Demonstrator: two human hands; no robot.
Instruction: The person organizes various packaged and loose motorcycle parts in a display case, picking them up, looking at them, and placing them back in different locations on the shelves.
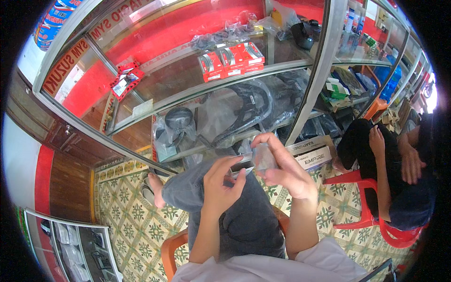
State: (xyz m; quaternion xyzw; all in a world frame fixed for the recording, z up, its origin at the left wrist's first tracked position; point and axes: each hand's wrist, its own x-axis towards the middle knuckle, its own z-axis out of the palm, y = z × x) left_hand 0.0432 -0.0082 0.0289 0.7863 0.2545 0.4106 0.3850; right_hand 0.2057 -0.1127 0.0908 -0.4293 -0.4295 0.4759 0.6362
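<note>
Over my lap, my left hand [221,187] is curled, thumb and forefinger at the near end of a small dark flat thing with a pale edge [244,165]. Its kind cannot be made out. Beside it, my right hand [287,170] has thumb and fingers bent around a crumpled piece of clear plastic [261,159], which looks like a small bag or wrapper. The plastic lies right against the far end of the dark thing; whether the two are joined is unclear. My fingers hide part of both.
A glass display case [305,105] stands in front, with red boxes [230,60] and plastic-wrapped parts on its shelves. By its foot lies a white carton [312,155]. At right, a person [399,174] sits near a red plastic chair [350,181]. Patterned tiles [127,225] cover the floor.
</note>
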